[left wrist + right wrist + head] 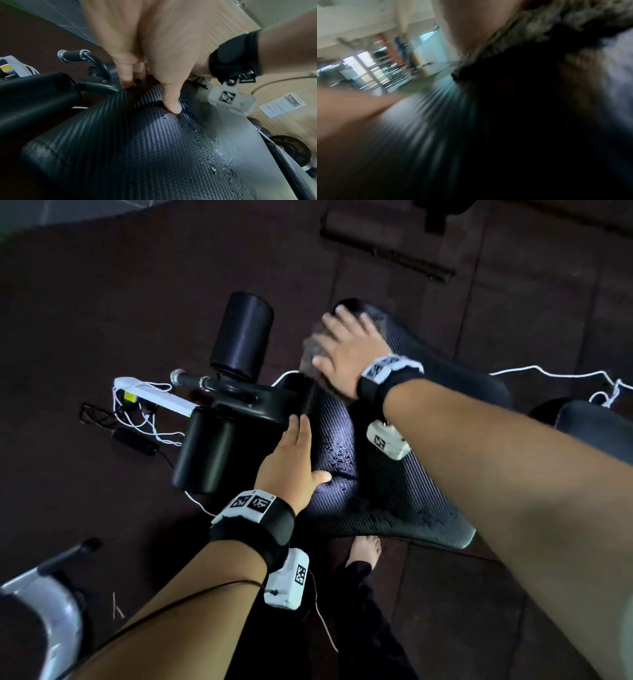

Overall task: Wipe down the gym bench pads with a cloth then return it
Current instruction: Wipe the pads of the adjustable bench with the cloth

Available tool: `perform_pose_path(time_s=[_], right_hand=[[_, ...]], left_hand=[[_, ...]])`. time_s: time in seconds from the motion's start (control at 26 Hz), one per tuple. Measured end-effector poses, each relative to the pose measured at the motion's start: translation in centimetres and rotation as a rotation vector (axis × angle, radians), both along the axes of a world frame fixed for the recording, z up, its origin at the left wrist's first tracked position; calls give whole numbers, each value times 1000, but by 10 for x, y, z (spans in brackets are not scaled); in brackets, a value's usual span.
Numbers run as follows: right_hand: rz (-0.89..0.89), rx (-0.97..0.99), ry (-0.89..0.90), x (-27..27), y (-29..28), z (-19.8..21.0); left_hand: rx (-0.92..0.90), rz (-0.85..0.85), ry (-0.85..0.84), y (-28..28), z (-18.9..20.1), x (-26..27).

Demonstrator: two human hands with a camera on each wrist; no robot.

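Observation:
A black textured bench pad lies across the middle of the head view, with water droplets on it. My right hand presses flat, fingers spread, on a grey cloth at the pad's far end. The cloth shows blurred under the palm in the right wrist view. My left hand rests on the pad's left edge with straight fingers, thumb on the wet surface. In the left wrist view the left hand touches the pad near the droplets.
Two black foam rollers and a chrome-tipped handle bar stand left of the pad. A white power strip with cables lies on the dark rubber floor. A white cord trails right. My bare foot stands below the pad.

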State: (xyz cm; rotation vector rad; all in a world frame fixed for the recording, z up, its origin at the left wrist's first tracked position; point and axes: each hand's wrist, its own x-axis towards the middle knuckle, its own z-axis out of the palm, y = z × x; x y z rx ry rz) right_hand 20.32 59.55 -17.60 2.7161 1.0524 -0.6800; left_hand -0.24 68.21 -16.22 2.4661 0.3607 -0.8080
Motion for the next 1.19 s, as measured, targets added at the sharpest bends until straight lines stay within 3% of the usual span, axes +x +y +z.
perform_pose_path(time_s=[0.12,0.35,0.46,0.58,0.69,0.88,1.0,1.11,1.19], right_hand=[[-124,1,-46,12,3,-6],[-16,181,-87,-116,-58,-13],[115,168,-91,-100,-85,-10],[-127,178,-108,-74,-68,-13],[-286,230,-132,-118,-46,-20],[-10,297,-35,-213,-81,-17],[23,271,-43,-181,-91,-16],[-243,233,-97,-139,-71,-13],[-320,240,-93,-155,-55,-13]], left_hand=[[0,2,-5,1,-4,-1],[0,-23,-4,2,-2,-5],[34,-55,11,6,-1,-26],[11,-72,13,11,-3,-54],[-35,-61,22,17,-6,-75],[-57,-35,19,22,-10,-89],[2,-119,69,18,-9,-95],[79,-191,104,10,-10,-100],[107,-190,120,6,-13,-100]])
